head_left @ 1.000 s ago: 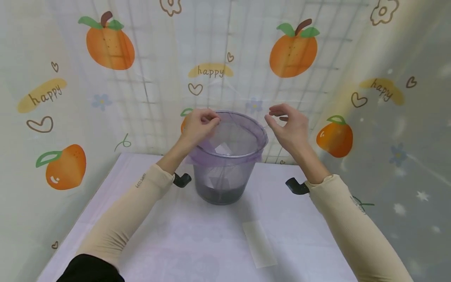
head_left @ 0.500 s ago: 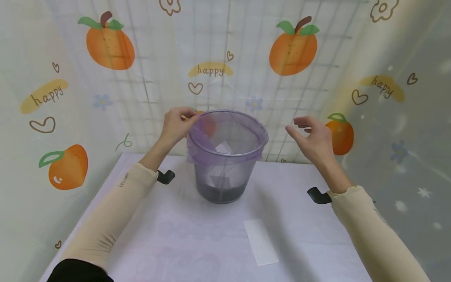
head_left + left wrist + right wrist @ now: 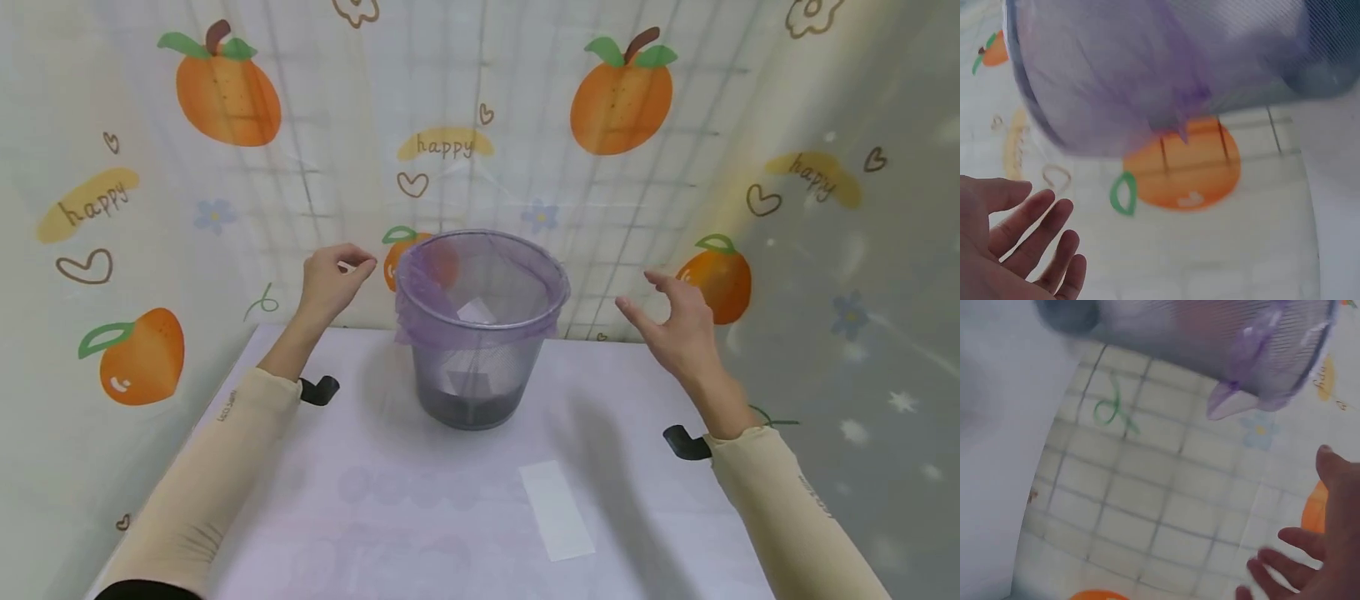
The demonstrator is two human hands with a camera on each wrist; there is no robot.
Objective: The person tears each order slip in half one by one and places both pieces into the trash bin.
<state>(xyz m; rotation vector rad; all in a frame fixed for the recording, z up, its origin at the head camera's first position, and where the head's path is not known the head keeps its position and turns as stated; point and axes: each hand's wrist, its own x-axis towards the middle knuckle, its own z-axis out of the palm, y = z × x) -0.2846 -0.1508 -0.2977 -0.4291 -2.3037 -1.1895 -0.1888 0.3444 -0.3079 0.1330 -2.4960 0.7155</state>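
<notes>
A grey mesh wastebasket (image 3: 472, 400) stands upright on the table, lined with a thin purple plastic bag (image 3: 427, 321) folded over its rim. Left of the rim, my left hand (image 3: 330, 279) is raised and apart from it, fingers loosely bent. The left wrist view shows that hand (image 3: 1016, 244) holding nothing beneath the bag-covered rim (image 3: 1041, 119). On the other side my right hand (image 3: 678, 325) hovers away from the basket, thumb and fingers spread. Nothing lies in the right hand (image 3: 1310, 544) in the right wrist view, where the bag's loose edge (image 3: 1232, 403) hangs from the rim.
A white paper strip (image 3: 557, 510) lies on the pale tabletop (image 3: 390, 533) in front of the basket. Something pale and flat (image 3: 476, 312) shows through the basket. Behind stands a printed curtain (image 3: 517, 75) with a wire grid showing through it.
My left hand has let go of the bag's rim and moved left, away from the basket. The right hand has drawn off to the right and lower, its fingers spreading. The basket stays put.
</notes>
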